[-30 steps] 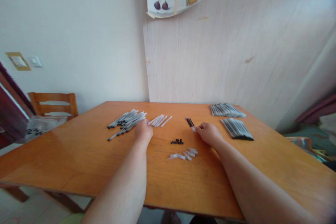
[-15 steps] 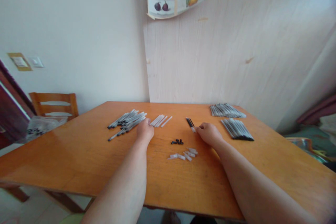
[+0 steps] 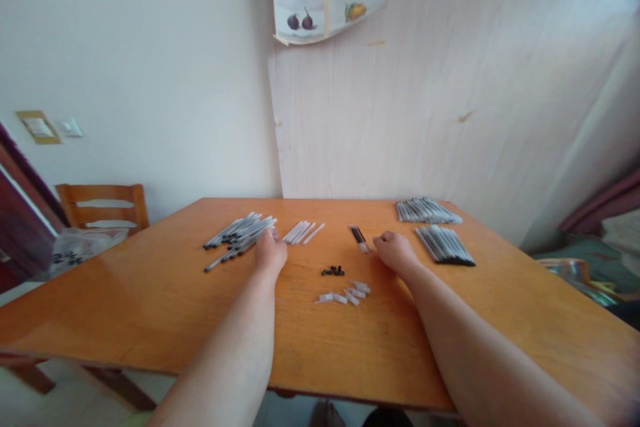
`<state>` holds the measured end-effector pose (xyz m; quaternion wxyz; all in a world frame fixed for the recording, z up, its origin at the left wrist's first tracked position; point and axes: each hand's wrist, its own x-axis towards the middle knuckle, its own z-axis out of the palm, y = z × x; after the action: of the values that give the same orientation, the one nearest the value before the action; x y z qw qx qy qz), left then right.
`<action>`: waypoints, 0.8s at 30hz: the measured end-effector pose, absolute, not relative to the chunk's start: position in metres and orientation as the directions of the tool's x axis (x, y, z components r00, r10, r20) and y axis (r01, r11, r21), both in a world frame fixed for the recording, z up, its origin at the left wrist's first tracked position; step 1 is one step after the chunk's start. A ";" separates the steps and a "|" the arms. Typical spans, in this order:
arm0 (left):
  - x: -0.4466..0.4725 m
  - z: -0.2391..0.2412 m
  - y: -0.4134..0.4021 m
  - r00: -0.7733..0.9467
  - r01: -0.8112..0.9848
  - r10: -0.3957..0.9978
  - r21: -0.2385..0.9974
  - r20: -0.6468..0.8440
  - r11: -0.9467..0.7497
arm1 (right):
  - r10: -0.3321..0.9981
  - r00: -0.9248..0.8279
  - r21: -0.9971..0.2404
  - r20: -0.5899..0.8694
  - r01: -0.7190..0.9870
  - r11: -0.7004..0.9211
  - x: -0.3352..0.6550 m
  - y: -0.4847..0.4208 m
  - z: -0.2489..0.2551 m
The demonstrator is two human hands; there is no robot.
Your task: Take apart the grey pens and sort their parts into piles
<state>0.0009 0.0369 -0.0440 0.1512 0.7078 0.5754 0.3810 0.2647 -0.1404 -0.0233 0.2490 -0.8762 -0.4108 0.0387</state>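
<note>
My left hand (image 3: 271,252) rests at the right end of a pile of clear pens with black ends (image 3: 243,233). Its fingers are bent inward against the pile, and what they pinch is hidden. Just right of it lies a row of white pen tubes (image 3: 299,232). My right hand (image 3: 395,250) is on the table with its fingers curled together. Beside its fingertips lie a few black ink refills (image 3: 357,236) with pale ends; whether it grips anything is hidden. Nearer me are small black plugs (image 3: 333,271) and several clear caps (image 3: 353,295).
To the right lie a row of pens (image 3: 445,245) and a bagged bundle of pens (image 3: 427,211). At the left, a plastic bag with black parts (image 3: 75,250) sits by a wooden chair (image 3: 103,197). The wooden table (image 3: 320,353) meets the wall at the back.
The right hand's fingertips have come slightly away from the refills, which now lie side by side. My left hand stays by the pen pile. The whole view has shifted slightly.
</note>
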 end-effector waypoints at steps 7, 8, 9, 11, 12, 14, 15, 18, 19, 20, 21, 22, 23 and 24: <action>-0.003 -0.047 0.040 0.022 0.699 0.918 0.651 0.395 -0.297 | 0.750 0.649 -0.486 0.126 0.700 -0.524 0.264 -0.139 -0.023; -0.003 -0.047 0.040 0.017 0.709 0.917 0.642 0.397 -0.291 | 0.753 0.646 -0.487 0.125 0.701 -0.521 0.264 -0.140 -0.022; -0.003 -0.047 0.040 0.012 0.722 0.919 0.632 0.394 -0.281 | 0.754 0.645 -0.487 0.123 0.702 -0.520 0.263 -0.140 -0.022; -0.002 -0.045 0.039 0.006 0.748 0.925 0.613 0.379 -0.256 | 0.755 0.645 -0.486 0.118 0.700 -0.523 0.262 -0.140 -0.020; -0.002 -0.044 0.039 0.007 0.758 0.929 0.604 0.371 -0.247 | 0.755 0.646 -0.485 0.115 0.700 -0.525 0.262 -0.141 -0.020; -0.003 -0.040 0.038 0.013 0.771 0.931 0.589 0.365 -0.242 | 0.757 0.644 -0.485 0.108 0.699 -0.526 0.261 -0.141 -0.019; -0.004 -0.037 0.038 0.019 0.775 0.929 0.581 0.369 -0.247 | 0.758 0.644 -0.487 0.106 0.698 -0.525 0.261 -0.141 -0.019; -0.015 -0.026 0.035 0.035 0.795 0.915 0.543 0.401 -0.269 | 0.764 0.636 -0.495 0.108 0.701 -0.513 0.261 -0.142 -0.019; -0.021 -0.022 0.034 0.039 0.808 0.907 0.522 0.418 -0.275 | 0.767 0.633 -0.495 0.109 0.703 -0.510 0.261 -0.142 -0.019; -0.028 -0.018 0.033 0.054 0.840 0.893 0.464 0.447 -0.283 | 0.768 0.631 -0.494 0.111 0.706 -0.509 0.261 -0.141 -0.019; -0.036 -0.014 0.032 0.062 0.875 0.878 0.397 0.475 -0.276 | 0.769 0.629 -0.492 0.111 0.707 -0.508 0.261 -0.141 -0.020; -0.043 -0.012 0.031 0.067 0.903 0.866 0.339 0.495 -0.263 | 0.769 0.630 -0.490 0.109 0.707 -0.510 0.261 -0.141 -0.020; -0.050 -0.010 0.030 0.050 0.924 0.863 0.304 0.502 -0.230 | 0.768 0.632 -0.489 0.105 0.705 -0.514 0.262 -0.141 -0.021; -0.057 -0.009 0.030 0.036 0.938 0.860 0.280 0.508 -0.205 | 0.767 0.634 -0.489 0.100 0.702 -0.517 0.262 -0.140 -0.022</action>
<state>-0.0568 0.0296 -0.0091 -0.0652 0.7168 0.6272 0.2976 0.2616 -0.1403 -0.0216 0.2503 -0.8687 -0.4226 0.0645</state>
